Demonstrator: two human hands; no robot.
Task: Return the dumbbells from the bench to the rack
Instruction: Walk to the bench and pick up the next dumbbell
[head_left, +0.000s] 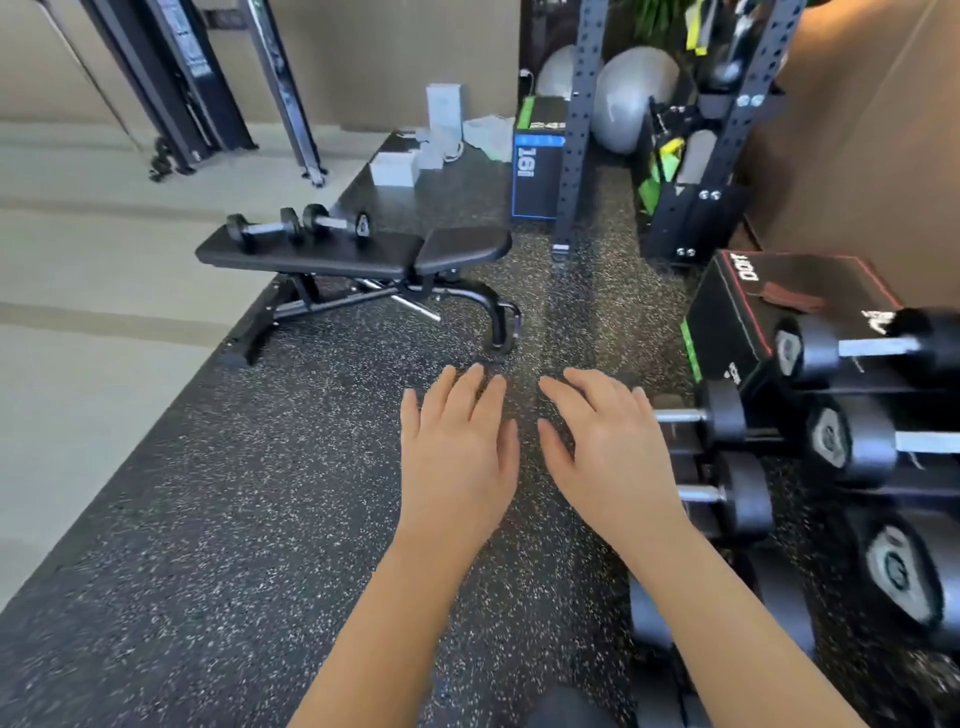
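Two small black dumbbells lie side by side on a black padded bench (311, 257) at the upper left: the left dumbbell (264, 227) and the right dumbbell (336, 222). A dumbbell rack (779, 441) with several larger black dumbbells fills the right edge. My left hand (460, 457) and my right hand (608, 447) are stretched out palm down above the floor in the middle of the view, fingers straight, holding nothing. Both hands are well short of the bench; the right one is close to the rack.
Speckled black rubber flooring (234, 519) lies between me and the bench. A black plyo box (769, 306) stands beside the rack. A blue-edged box (537, 166), a power rack upright (576, 124) and grey exercise balls (634, 98) stand behind. White boxes (395, 166) sit on the floor beyond the bench.
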